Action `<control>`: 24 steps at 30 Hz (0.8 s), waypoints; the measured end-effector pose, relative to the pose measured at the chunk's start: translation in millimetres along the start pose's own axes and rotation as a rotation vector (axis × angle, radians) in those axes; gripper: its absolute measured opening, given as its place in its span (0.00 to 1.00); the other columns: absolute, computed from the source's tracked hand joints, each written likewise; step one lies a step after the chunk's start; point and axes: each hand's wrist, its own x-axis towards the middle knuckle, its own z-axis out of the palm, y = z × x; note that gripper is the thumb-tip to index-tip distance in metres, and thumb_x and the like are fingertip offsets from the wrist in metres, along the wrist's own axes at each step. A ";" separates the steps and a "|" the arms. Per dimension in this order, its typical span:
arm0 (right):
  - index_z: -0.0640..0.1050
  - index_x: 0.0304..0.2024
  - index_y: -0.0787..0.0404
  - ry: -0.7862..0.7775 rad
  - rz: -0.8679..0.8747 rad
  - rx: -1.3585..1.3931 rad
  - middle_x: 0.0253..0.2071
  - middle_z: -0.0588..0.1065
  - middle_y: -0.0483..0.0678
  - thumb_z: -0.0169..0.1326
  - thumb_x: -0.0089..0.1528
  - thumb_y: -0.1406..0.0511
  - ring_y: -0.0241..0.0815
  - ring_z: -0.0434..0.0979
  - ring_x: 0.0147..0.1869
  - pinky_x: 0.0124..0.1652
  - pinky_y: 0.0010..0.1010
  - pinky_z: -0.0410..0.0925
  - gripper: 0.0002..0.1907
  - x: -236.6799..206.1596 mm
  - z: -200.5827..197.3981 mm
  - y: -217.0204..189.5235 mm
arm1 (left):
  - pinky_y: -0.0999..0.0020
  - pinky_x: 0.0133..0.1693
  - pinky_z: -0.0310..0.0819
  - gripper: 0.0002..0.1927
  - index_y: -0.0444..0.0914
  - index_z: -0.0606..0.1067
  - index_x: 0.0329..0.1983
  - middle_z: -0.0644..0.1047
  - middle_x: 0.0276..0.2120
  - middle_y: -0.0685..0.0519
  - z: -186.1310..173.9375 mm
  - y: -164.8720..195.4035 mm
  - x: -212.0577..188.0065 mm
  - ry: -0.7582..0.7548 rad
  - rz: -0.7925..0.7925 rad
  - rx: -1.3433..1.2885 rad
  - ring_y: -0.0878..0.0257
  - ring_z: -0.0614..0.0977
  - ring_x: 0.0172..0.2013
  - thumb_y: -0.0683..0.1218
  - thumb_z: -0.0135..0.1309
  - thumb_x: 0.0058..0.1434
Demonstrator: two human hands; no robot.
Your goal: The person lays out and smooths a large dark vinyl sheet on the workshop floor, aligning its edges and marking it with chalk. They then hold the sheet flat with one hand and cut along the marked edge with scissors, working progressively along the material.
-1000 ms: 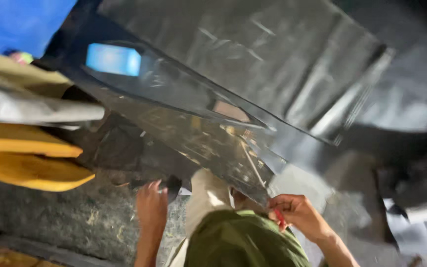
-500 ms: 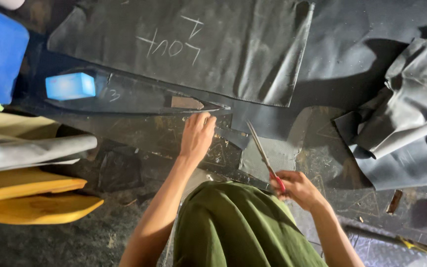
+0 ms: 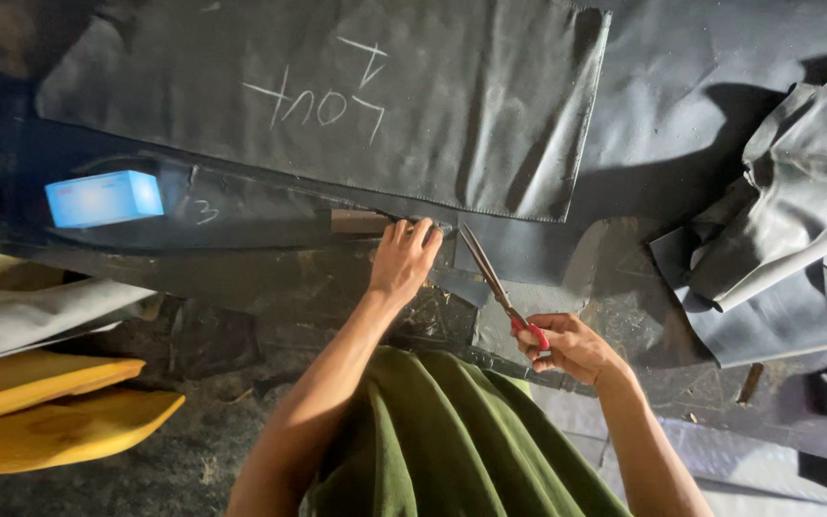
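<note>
A large sheet of dark leather-like material (image 3: 356, 105) with chalk marks covers the work surface (image 3: 701, 105), crumpled offcuts (image 3: 777, 249) at its right edge; yellow pieces (image 3: 40, 412) and a light blue box (image 3: 104, 198) lie left; the left hand (image 3: 404, 258) presses flat, fingers spread, on the sheet's lower edge; the right hand (image 3: 567, 347) is closed around red-handled scissors (image 3: 495, 282), blades slightly parted just beside that edge; trimming looks partway done, dim workshop

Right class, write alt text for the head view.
The right hand holds red-handled scissors with blades pointing up at a dark sheet, while the left hand presses the material's edge. A light blue box sits left.
</note>
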 end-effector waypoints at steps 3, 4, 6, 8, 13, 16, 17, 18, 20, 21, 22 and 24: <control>0.82 0.45 0.69 -0.014 0.017 0.003 0.29 0.77 0.47 0.66 0.55 0.61 0.36 0.76 0.32 0.30 0.30 0.74 0.20 -1.1 0.1 3.6 | 0.53 0.50 0.74 0.19 0.37 0.77 0.52 0.73 0.53 0.46 6.3 -7.3 -1.9 0.003 0.050 0.021 0.49 0.75 0.47 0.41 0.58 0.56; 0.82 0.45 0.68 -0.016 0.026 0.001 0.29 0.77 0.47 0.66 0.55 0.61 0.36 0.76 0.32 0.30 0.29 0.74 0.20 -1.7 0.3 5.0 | 0.54 0.50 0.75 0.19 0.37 0.77 0.52 0.73 0.53 0.46 8.3 -8.6 -3.0 0.005 0.065 0.030 0.49 0.75 0.47 0.41 0.58 0.56; 0.82 0.45 0.69 -0.023 0.033 0.017 0.29 0.77 0.47 0.67 0.55 0.61 0.36 0.76 0.32 0.30 0.29 0.74 0.20 -1.5 0.4 6.9 | 0.54 0.49 0.75 0.17 0.38 0.77 0.50 0.73 0.53 0.47 12.6 -9.9 -4.5 0.020 0.064 0.024 0.48 0.75 0.47 0.41 0.59 0.56; 0.82 0.45 0.70 -0.030 0.016 0.013 0.29 0.77 0.48 0.67 0.55 0.62 0.37 0.76 0.32 0.31 0.30 0.74 0.21 2.6 -0.6 7.2 | 0.53 0.49 0.76 0.15 0.37 0.76 0.49 0.72 0.52 0.47 17.0 -12.5 -2.3 0.045 0.062 0.013 0.49 0.75 0.46 0.42 0.60 0.58; 0.81 0.49 0.67 0.020 0.046 -0.026 0.32 0.80 0.50 0.67 0.53 0.63 0.39 0.78 0.32 0.33 0.32 0.75 0.23 22.1 -8.9 10.0 | 0.54 0.46 0.77 0.15 0.38 0.76 0.47 0.74 0.50 0.48 21.0 -16.4 -1.4 0.093 0.050 -0.027 0.51 0.76 0.44 0.40 0.61 0.56; 0.80 0.52 0.69 -0.057 -0.029 -0.035 0.35 0.80 0.53 0.68 0.54 0.61 0.41 0.79 0.35 0.35 0.34 0.76 0.27 35.7 -19.2 9.8 | 0.54 0.43 0.76 0.12 0.37 0.76 0.48 0.75 0.49 0.48 20.9 -17.3 -4.2 0.147 0.033 -0.088 0.51 0.76 0.43 0.40 0.62 0.61; 0.80 0.53 0.69 -0.063 -0.049 -0.023 0.38 0.81 0.53 0.67 0.52 0.59 0.41 0.80 0.37 0.37 0.34 0.77 0.29 39.6 -24.8 7.6 | 0.53 0.44 0.77 0.13 0.37 0.75 0.48 0.75 0.49 0.48 21.5 -17.5 -5.2 0.151 0.028 -0.093 0.50 0.76 0.43 0.41 0.62 0.61; 0.79 0.53 0.69 -0.075 -0.066 -0.011 0.40 0.81 0.52 0.67 0.51 0.58 0.41 0.82 0.40 0.38 0.35 0.78 0.31 43.5 -29.4 5.7 | 0.51 0.45 0.77 0.14 0.38 0.75 0.49 0.75 0.49 0.47 21.5 -17.2 -7.8 0.151 0.019 -0.094 0.50 0.76 0.44 0.42 0.62 0.60; 0.78 0.55 0.69 -0.089 -0.053 -0.014 0.43 0.81 0.53 0.66 0.50 0.57 0.41 0.82 0.43 0.41 0.36 0.79 0.34 48.6 -40.1 1.1 | 0.51 0.46 0.77 0.16 0.38 0.75 0.51 0.75 0.50 0.47 24.2 -15.8 -9.6 0.146 -0.002 -0.075 0.50 0.76 0.45 0.43 0.62 0.60; 0.78 0.56 0.70 -0.089 -0.034 -0.029 0.43 0.81 0.53 0.66 0.51 0.56 0.42 0.82 0.43 0.41 0.37 0.78 0.34 50.4 -45.8 -1.9 | 0.51 0.46 0.77 0.18 0.38 0.75 0.54 0.75 0.51 0.46 26.4 -15.2 -8.8 0.147 -0.006 -0.052 0.50 0.76 0.45 0.43 0.61 0.61; 0.78 0.57 0.70 -0.084 -0.019 -0.044 0.43 0.80 0.54 0.66 0.52 0.56 0.43 0.81 0.44 0.42 0.39 0.78 0.35 52.4 -50.4 -4.5 | 0.52 0.46 0.77 0.19 0.38 0.75 0.56 0.75 0.51 0.46 28.9 -15.2 -7.4 0.150 -0.007 -0.032 0.51 0.76 0.45 0.44 0.61 0.61; 0.78 0.56 0.70 -0.118 -0.033 -0.034 0.42 0.81 0.55 0.66 0.52 0.57 0.44 0.81 0.43 0.42 0.40 0.78 0.34 54.6 -57.6 -8.1 | 0.49 0.47 0.77 0.22 0.39 0.74 0.57 0.75 0.51 0.45 33.6 -14.3 -4.3 0.180 -0.016 -0.028 0.48 0.76 0.45 0.49 0.61 0.61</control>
